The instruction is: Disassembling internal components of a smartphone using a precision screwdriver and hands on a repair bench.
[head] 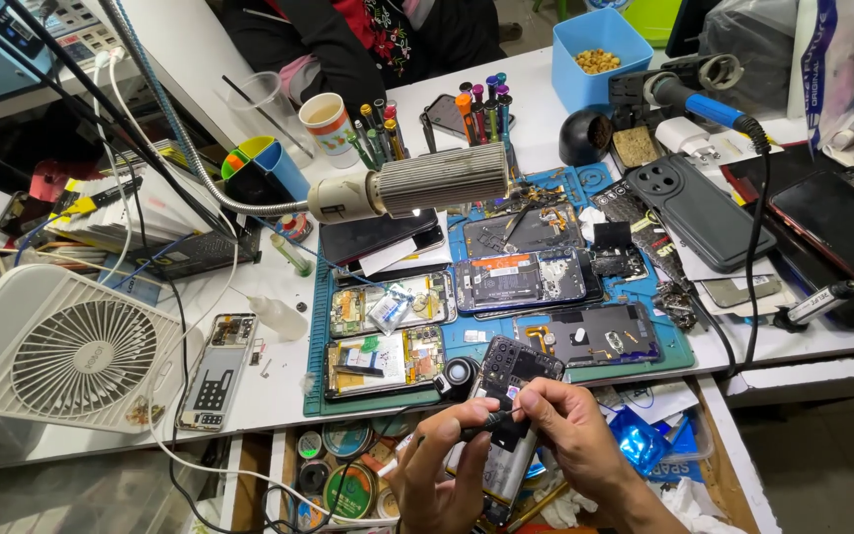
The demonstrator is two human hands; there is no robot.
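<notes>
Opened phone (pixel 508 425) between curled hands (pixel 573 435)

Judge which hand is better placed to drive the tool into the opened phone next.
Probably the right hand: its fingers pinch the thin dark tool above the opened phone. The left hand sits lower, apparently steadying the phone from beneath.

I see the opened phone (pixel 512 415) standing almost upright over the open drawer, just in front of the table edge. Its back cover is off, so the dark camera block at the top and the silver battery below are visible. A thin black screwdriver (pixel 486 423) lies across its middle, nearly horizontal.
</notes>
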